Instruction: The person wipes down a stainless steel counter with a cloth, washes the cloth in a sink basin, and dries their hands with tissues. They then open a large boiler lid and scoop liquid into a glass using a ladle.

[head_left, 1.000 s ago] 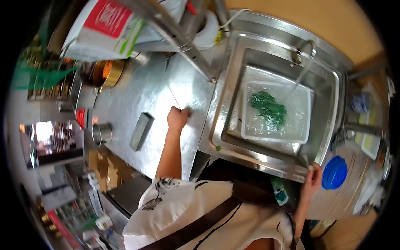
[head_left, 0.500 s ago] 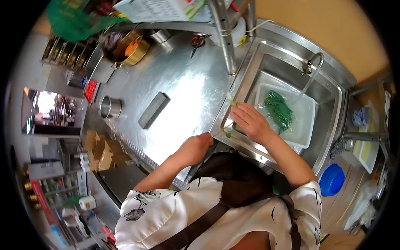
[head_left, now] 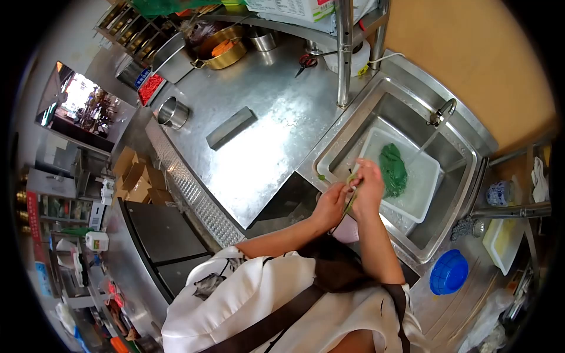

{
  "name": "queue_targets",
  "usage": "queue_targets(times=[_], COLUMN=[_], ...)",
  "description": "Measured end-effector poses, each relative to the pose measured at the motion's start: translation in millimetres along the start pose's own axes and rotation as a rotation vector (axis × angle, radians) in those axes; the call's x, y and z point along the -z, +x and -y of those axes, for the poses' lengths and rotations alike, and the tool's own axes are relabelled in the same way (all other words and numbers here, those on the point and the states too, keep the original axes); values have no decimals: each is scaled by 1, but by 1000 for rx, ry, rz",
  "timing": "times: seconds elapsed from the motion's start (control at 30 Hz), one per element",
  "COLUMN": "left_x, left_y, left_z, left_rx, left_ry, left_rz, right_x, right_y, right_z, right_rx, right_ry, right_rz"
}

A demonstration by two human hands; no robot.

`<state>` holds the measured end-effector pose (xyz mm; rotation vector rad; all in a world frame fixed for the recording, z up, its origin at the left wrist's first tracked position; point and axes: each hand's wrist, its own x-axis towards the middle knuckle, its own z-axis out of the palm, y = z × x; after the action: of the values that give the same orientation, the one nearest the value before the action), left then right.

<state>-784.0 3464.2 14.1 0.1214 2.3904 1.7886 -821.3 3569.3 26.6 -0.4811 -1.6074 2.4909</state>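
Your left hand (head_left: 331, 206) and right hand (head_left: 369, 181) meet at the near left edge of the sink (head_left: 425, 250), both with fingers pinched closed on a thin green stem (head_left: 351, 203). In the sink, a white plastic tub (head_left: 425, 206) holds water and a dark green bundle (head_left: 392, 170), while the faucet (head_left: 438, 116) runs. Left of the sink lie a grey rectangular block (head_left: 231, 127) and, farther back, red-handled scissors (head_left: 307, 61); a blue plastic basket (head_left: 449, 272) sits to its right.
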Motion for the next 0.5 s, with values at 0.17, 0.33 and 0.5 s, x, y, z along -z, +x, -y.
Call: queue_targets(times=[0.17,0.33,0.5], left_x=[-13,-10,11], left_y=[-11,-35,-41], left_z=[-5,-5,-10], left_rx=[-32,455,565], left_ry=[-138,-448,-400], left_rz=[252,578,896], right_x=[17,51,51], right_y=[-20,-41,-72], right_z=[7,7,18], right_rx=[-63,-103,-36], right_ry=[277,475,216], right_rz=[-212,-77,72])
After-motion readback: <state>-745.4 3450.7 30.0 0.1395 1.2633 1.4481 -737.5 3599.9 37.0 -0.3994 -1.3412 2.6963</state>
